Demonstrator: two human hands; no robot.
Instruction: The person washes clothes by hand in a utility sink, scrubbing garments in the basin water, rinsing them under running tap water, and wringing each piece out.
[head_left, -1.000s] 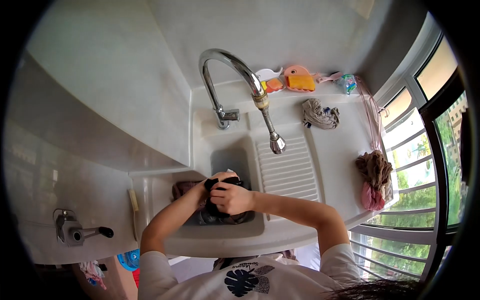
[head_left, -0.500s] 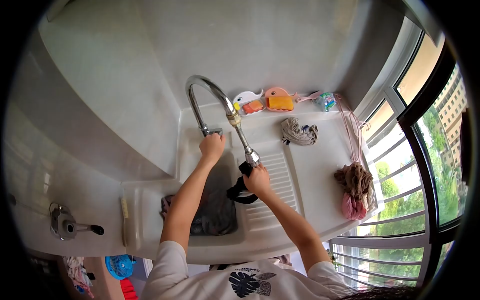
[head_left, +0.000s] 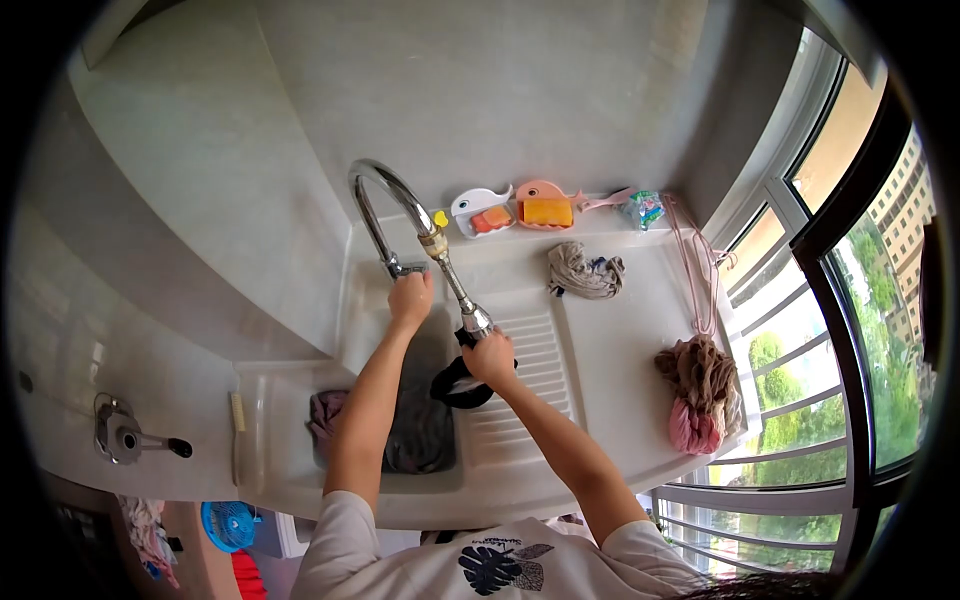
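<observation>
My left hand (head_left: 410, 300) is closed on the handle (head_left: 408, 268) at the base of the chrome faucet (head_left: 395, 187). My right hand (head_left: 490, 359) grips a piece of black cloth (head_left: 462, 390), directly below the spout head (head_left: 478, 322). Part of the cloth hangs beneath the fingers, over the edge between basin and washboard; its exact kind is hidden by the bunching. Dark fabric (head_left: 420, 440) lies in water in the sink basin, and a purplish cloth (head_left: 327, 418) sits at the basin's left, partly behind my left forearm.
A ribbed washboard (head_left: 535, 385) adjoins the basin. A twisted grey cloth (head_left: 585, 272) and a brown and pink bundle (head_left: 697, 385) lie on the counter. Whale-shaped soap dishes (head_left: 545, 205) line the back ledge. At left is a brush (head_left: 238, 425); windows stand at right.
The camera view has shifted slightly, so the scene sits a little further left. Both hands keep their places at the handle and under the spout; the black cloth hangs a little differently.
</observation>
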